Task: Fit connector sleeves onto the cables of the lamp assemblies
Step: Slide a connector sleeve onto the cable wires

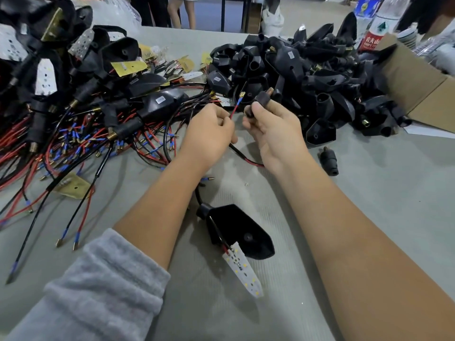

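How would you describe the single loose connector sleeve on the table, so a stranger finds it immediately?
Start at the big heap of black housings on the right. Just before it, right of the right hand, one small black sleeve lies alone on the grey table, brass-tipped.

The person is wearing a soft grey sleeve (98,286) on the left arm, showing to the left of and below the black lamp housing (246,232). Its fabric is looking fuzzy, like fleece, and is bunching into thick rounded folds where it is pushed up. Its cuff is ending about level with the lamp housing, on that housing's left. Past the cuff the left forearm is running bare to the left hand (209,134), above the lamp housing. Right of the lamp housing, the right forearm is showing bare up to the right hand (273,129).
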Action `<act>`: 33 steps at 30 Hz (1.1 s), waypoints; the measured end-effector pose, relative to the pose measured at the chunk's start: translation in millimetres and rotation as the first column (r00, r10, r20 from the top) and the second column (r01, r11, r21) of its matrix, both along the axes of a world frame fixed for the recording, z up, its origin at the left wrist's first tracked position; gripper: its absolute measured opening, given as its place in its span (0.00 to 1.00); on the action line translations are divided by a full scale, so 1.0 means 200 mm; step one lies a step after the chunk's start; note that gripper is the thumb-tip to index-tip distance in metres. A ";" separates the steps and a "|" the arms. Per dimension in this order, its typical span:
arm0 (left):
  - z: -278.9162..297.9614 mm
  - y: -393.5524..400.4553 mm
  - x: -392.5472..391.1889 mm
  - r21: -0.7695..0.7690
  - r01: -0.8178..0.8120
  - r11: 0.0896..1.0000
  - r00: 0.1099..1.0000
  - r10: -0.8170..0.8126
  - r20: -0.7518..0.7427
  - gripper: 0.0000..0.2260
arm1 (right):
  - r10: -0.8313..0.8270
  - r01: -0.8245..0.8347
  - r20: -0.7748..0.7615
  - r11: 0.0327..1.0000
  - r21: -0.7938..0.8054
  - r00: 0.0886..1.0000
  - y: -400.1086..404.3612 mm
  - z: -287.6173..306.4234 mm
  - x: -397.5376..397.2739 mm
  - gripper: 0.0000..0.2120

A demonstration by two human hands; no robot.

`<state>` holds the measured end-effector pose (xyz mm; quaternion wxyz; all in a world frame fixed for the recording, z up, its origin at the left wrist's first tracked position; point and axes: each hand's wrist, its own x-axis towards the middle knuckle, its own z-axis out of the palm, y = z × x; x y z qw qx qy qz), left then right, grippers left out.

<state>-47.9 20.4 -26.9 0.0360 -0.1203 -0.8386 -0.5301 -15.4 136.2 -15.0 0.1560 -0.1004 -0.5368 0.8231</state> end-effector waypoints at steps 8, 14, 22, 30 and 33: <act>0.01 -0.01 0.02 -0.048 0.050 0.998 0.999 -0.050 -0.009 0.04 | 0.153 -0.152 -0.005 0.987 0.056 0.988 0.03 0.01 0.02 0.04; 0.01 -0.02 0.01 -0.013 0.063 0.998 0.998 -0.063 -0.005 0.04 | 0.152 -0.150 0.013 0.953 0.264 0.988 0.00 0.00 0.03 0.06; 0.02 -0.03 -0.01 0.209 -0.011 0.978 0.998 -0.001 0.057 0.07 | 0.158 -0.159 0.026 0.961 0.226 0.987 0.01 0.00 0.03 0.05; 0.05 -0.05 0.00 0.334 -0.041 0.942 0.994 0.004 0.112 0.06 | 0.149 -0.152 0.034 0.975 0.163 0.988 0.01 -0.01 0.01 0.05; 0.05 -0.05 0.00 0.321 -0.024 0.947 0.995 -0.008 0.097 0.06 | 0.153 -0.156 0.033 0.976 0.154 0.988 0.01 -0.01 0.01 0.05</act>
